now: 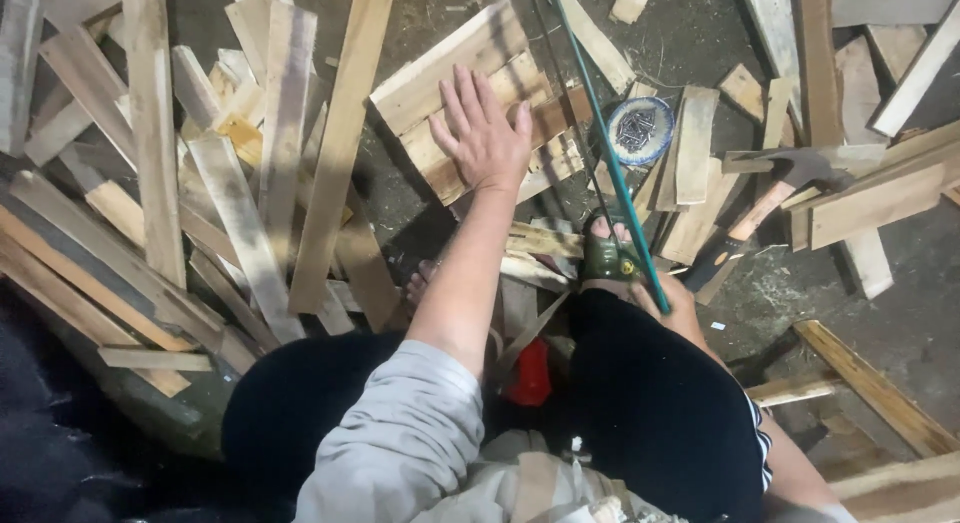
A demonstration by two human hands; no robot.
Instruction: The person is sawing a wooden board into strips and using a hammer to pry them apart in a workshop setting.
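Right now your left hand lies flat, fingers spread, pressing on the nailed wooden panel on the floor. Your right hand grips the green bow saw, beside the bowl of nails.

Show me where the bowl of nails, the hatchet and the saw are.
bowl of nails (640, 131): head view, on the nails inside the round dish.
hatchet (800, 169): head view, on the dark metal head.
saw (610, 168): head view, on the green frame bar.
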